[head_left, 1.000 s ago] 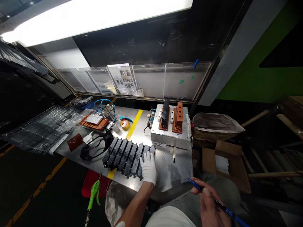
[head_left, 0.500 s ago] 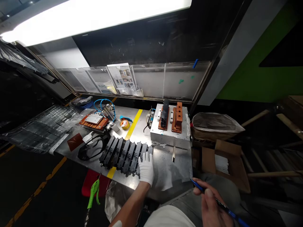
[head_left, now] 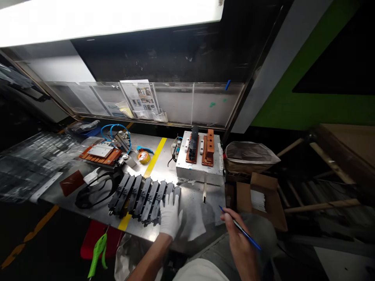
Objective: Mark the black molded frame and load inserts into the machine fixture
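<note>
Black plastic strips (head_left: 140, 195) lie side by side in a row on the steel bench (head_left: 190, 203), across its yellow line (head_left: 146, 175). The gloved left hand (head_left: 170, 216) rests flat and open on the row's right end, seemingly to steady it. The bare right hand (head_left: 238, 240) pinches a blue pen (head_left: 240, 228) off the bench's edge. Behind stands a metal box (head_left: 199, 164) with orange clamps.
</note>
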Tool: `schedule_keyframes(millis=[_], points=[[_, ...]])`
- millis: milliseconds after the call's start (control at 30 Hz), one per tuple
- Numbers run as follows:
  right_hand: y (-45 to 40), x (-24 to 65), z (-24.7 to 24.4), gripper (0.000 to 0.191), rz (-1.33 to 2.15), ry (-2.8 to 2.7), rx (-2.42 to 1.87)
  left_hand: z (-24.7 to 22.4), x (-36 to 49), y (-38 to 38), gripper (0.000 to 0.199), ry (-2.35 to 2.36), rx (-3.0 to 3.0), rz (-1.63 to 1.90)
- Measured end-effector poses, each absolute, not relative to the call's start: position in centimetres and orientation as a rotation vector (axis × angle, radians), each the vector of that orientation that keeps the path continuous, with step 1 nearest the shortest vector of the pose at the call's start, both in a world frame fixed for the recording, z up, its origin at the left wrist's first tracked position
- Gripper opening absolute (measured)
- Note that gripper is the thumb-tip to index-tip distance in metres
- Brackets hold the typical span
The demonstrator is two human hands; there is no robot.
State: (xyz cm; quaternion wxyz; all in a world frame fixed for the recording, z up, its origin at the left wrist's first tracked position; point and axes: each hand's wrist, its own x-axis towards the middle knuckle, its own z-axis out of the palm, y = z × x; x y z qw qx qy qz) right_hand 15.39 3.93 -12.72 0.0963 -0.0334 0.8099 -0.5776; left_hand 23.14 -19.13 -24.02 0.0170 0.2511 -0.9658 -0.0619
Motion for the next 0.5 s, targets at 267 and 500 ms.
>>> schedule_keyframes(millis=[267, 500], points=[[-1.7, -2.8, -14.0, 0.057, -0.947, 3.004, -1.111, -23.1, 30.9, -26.7, 0.056, -2.48, 1.076, -0.423], [-6.3, -12.2, -15.3, 0.058, -0.533, 2.99, -1.104, -22.3, 35.9, -33.4, 0.07, -2.085, 1.653, -0.835]])
